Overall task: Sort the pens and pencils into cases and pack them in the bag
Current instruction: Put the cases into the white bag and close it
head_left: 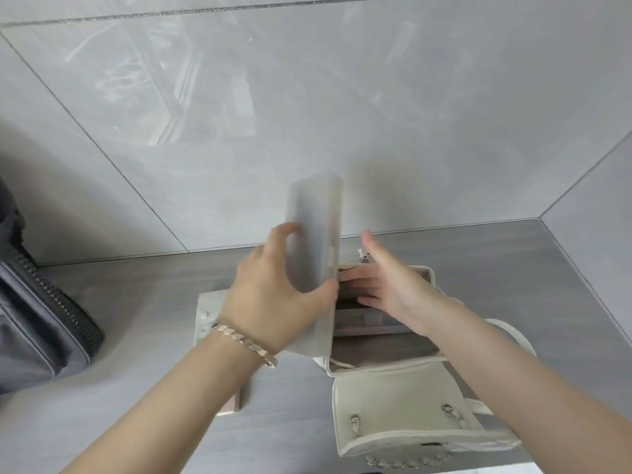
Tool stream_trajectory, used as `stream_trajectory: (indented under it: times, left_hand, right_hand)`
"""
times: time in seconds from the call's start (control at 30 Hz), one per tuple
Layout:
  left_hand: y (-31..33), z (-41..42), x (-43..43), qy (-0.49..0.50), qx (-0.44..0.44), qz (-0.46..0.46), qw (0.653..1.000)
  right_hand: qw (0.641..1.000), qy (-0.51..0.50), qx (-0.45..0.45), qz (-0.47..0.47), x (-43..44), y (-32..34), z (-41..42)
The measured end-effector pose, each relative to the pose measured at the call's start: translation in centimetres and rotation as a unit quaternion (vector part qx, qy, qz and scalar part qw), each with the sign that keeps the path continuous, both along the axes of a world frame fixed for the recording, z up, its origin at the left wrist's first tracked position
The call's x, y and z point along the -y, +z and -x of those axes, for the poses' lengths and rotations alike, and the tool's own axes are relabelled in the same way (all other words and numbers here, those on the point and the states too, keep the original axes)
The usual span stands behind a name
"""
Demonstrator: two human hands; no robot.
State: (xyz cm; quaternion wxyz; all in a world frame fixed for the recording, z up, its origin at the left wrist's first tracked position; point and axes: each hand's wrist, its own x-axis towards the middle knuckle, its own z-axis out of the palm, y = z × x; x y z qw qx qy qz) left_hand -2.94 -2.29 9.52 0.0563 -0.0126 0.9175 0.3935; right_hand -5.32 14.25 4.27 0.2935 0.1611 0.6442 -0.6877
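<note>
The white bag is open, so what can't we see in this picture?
- Head view: what the frosted case holds; it is motion-blurred and cloudy.
- Inside the white bag: the right hand and the case cover it.
- Second case: mostly behind the left hand.
- Dark bag: cut off by the left edge.

Two hands: left, right. One translucent pencil case, one cream bag, one grey zippered bag, one bracelet.
</note>
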Motion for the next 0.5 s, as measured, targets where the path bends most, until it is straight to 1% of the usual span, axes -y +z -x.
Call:
stream_trajectory:
  times: [0.07, 0.13, 0.17, 0.2, 0.27, 0.3, 0.37, 0.43, 0.5]
  left_hand:
    - [-0.1, -0.4, -1.8, -0.057, 0.024, 0.041, 0.997]
    - [-1.1, -0.7, -3.6, -0.103, 0.024, 0.103, 0.989]
    - [-1.6, -0.8, -4.3, -0.121, 0.014, 0.126, 0.984]
    - [-2.1, -0.9, -4.7, -0.138, 0.007, 0.131, 0.982]
    - [-2.8, -0.6, -4.5, -0.157, -0.011, 0.070, 0.985]
    - [-3.4, -0.4, -3.9, -0.164, -0.042, 0.058, 0.984]
    - [-4.9, 0.1, -2.6, -0.151, -0.104, 0.113, 0.977]
    - [-6.1, 0.3, -1.4, -0.163, -0.102, 0.181, 0.965]
    - [-6.8, 0.2, -1.1, -0.168, -0.052, 0.200, 0.964]
  right_hand:
    - [0.998, 0.031, -0.011, 0.055, -0.3, 0.2, 0.0]
    - [0.993, 0.028, -0.020, 0.114, -0.7, 0.5, -0.3]
    - [0.992, 0.015, -0.022, 0.121, -1.0, 0.6, -0.5]
    - [0.993, 0.000, -0.025, 0.112, -1.3, 0.6, -0.6]
    - [0.996, -0.030, -0.035, 0.078, -2.1, 0.3, -0.7]
    - [0.996, -0.046, -0.045, 0.057, -2.4, 0.2, -0.7]
    - [0.993, -0.083, -0.084, 0.008, -3.0, 0.3, -0.8]
    - [0.982, -0.111, -0.145, -0.046, -3.3, 0.3, -1.0]
    - [0.965, -0.098, -0.217, -0.107, -3.4, 0.2, -1.3]
